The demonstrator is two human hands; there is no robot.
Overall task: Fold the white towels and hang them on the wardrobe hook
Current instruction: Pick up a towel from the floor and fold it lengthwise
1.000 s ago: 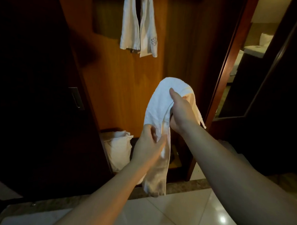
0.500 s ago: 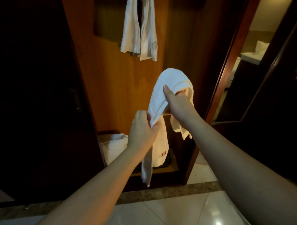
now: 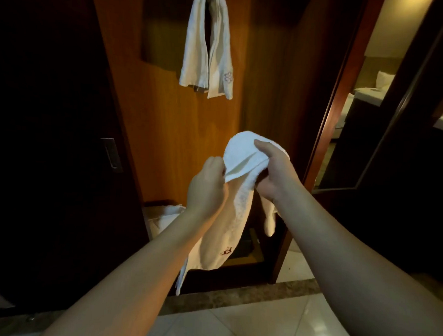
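Note:
I hold a white towel [image 3: 241, 158] in front of the open wardrobe. My right hand [image 3: 275, 171] grips its bunched top, with the thumb over the fold. My left hand [image 3: 208, 187] pinches an edge of the towel just to the left. The rest of the towel hangs down between my forearms, showing a small red embroidered mark. Another white towel [image 3: 208, 48] hangs folded over the hook at the top of the wardrobe's wooden back panel; the hook itself is hidden by the cloth.
More white cloth [image 3: 163, 216] lies in the wardrobe's bottom left corner. A dark sliding door with a metal handle [image 3: 111, 154] stands on the left. A mirrored door [image 3: 370, 98] is on the right. Glossy floor tiles [image 3: 259, 327] lie below.
My left hand has slid up the towel from its hanging part to the bunched top beside my right hand. The view has shifted, so the hung towel shows lower in frame.

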